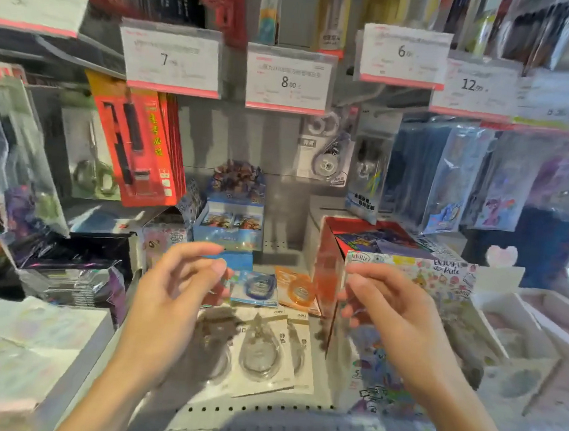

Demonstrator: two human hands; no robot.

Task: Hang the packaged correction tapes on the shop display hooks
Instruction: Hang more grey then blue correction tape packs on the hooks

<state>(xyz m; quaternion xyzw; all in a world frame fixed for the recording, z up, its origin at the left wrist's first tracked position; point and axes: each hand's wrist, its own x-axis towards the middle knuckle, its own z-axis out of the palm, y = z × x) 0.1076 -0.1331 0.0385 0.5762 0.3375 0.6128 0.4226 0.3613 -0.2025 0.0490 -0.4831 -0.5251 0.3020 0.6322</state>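
Observation:
My left hand (179,295) and my right hand (393,310) hover side by side above the shelf, fingers loosely curled and apart, with nothing visibly held. On the shelf between them lie a blue correction tape pack (256,288) and an orange correction tape pack (298,290). Nearer to me lie white correction tape packs (264,351), overlapping, partly shaded by my left hand. A white packaged correction tape (326,150) hangs from a display hook (372,97) under the 6.00 price tag. The view is blurred.
Price tags (288,81) hang along the hooks above. Red pen packs (144,148) hang at the left, blue sleeves (451,175) at the right. A blue card box (232,221) stands behind the tapes, a red box with a floral front (408,274) to the right, and white boxes (24,347) at the left.

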